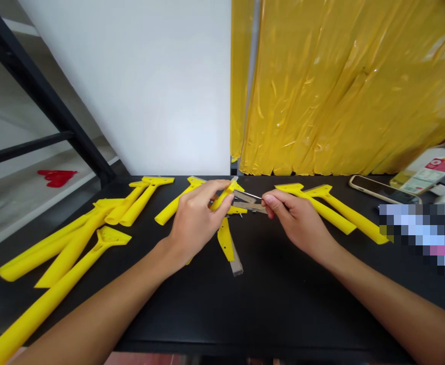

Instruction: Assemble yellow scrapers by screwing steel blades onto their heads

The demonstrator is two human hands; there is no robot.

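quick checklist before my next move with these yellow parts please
1. Left hand gripping the small yellow piece: ok, pinched between thumb and fingers.
2. Right hand holding the thin metal rod: ok.
3. Rod tip properly seated on the piece: cannot tell, too small to see.
4. No loose parts below the hands: not ok, a flat yellow plate lies on the black table.
5. Phone away from both hands: ok, it lies off to the right.

The plastic piece [223, 197] between the left fingers [211, 188] looks smooth, the metal rod [251, 195] at the right fingertips [270, 201] shiny, the tabletop [283, 294] beneath matt, sheeting [321, 91] beyond glossy.
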